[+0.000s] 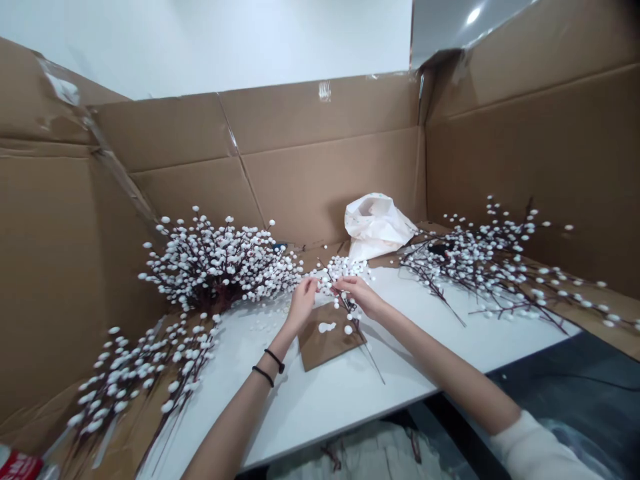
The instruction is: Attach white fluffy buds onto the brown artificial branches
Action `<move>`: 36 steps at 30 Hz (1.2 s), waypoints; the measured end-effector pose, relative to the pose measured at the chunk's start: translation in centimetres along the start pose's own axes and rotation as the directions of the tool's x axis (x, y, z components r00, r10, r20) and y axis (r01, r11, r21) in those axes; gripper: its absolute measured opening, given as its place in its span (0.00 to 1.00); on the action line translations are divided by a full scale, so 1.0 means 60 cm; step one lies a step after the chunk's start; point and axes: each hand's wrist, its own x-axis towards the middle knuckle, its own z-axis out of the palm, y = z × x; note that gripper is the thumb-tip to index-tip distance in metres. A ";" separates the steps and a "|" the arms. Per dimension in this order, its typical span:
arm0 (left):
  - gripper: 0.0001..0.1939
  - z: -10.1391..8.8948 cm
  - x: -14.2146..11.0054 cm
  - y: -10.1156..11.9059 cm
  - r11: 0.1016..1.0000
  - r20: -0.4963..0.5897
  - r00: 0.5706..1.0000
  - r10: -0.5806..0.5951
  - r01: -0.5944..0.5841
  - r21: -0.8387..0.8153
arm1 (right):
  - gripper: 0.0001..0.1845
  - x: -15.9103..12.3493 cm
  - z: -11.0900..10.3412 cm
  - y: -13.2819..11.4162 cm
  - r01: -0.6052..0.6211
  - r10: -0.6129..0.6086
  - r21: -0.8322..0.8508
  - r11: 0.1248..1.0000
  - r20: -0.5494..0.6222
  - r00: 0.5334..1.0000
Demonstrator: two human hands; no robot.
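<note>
An artificial branch with dark twigs and white berries (pixel 354 320) slants over a brown cardboard square (pixel 320 357), its bare stem reaching toward the table's front edge. My right hand (pixel 361 295) pinches this branch among its upper twigs. Close on the other side, my left hand (pixel 303 297) has thumb and fingertips pressed together beside the berries; what lies between them is too small to make out. Loose white berries (pixel 327 327) rest on the cardboard. Behind my hands is a pile of white berries (pixel 347 267).
A dense bunch of berry branches (pixel 220 263) stands at the left, with more branches (pixel 145 367) in front. Others lie in a heap (pixel 480 260) at the right. A white plastic bag (pixel 377 230) sits at the back of the white table (pixel 410 370). Cardboard walls (pixel 325 167) surround it.
</note>
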 end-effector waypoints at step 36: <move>0.15 0.017 -0.076 0.012 0.786 0.466 0.871 -0.157 0.396 -0.475 | 0.12 -0.001 -0.004 0.002 0.092 -0.011 -0.315 0.945 0.248 0.969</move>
